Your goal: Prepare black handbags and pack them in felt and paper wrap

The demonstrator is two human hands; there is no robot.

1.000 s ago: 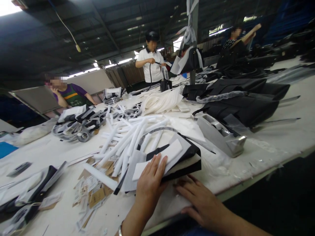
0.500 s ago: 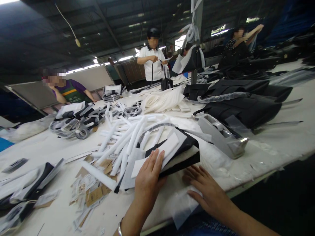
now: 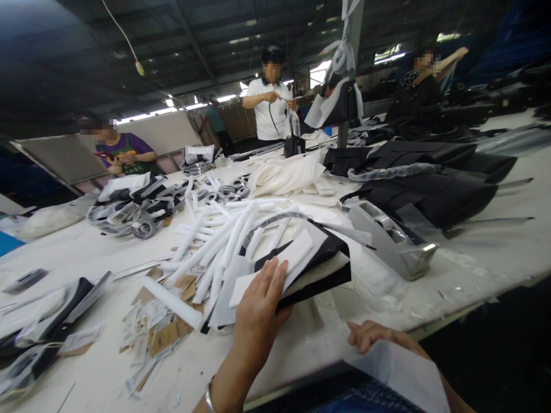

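Note:
A black bag (image 3: 342, 248) lies on its side on the table, a strap in clear wrap looping behind it. A white padding sheet (image 3: 297, 252) and a thinner pale sheet cover its upper face. My left hand (image 3: 260, 298) grips the bag's near end, fingers extended over the white padding and thumb at the lower edge. Near the table's front edge, my right hand (image 3: 372, 335) is closed, fingers curled, on a thin translucent sheet (image 3: 400, 370) that hangs across my forearm. The bag's underside is hidden.
White foam tubes (image 3: 232, 235) lie piled behind the bag. Paper tags and cardboard pieces (image 3: 161, 330) are scattered left. A grey tape dispenser (image 3: 391, 241) stands right, before stacked black bags (image 3: 422, 195). Wrapped straps (image 3: 142, 201) sit far left. Several people are around the table.
My right hand has moved right and toward me, its fingers curling, and the translucent sheet has come along. My left hand and the bag stay put. The person at left now has both hands raised.

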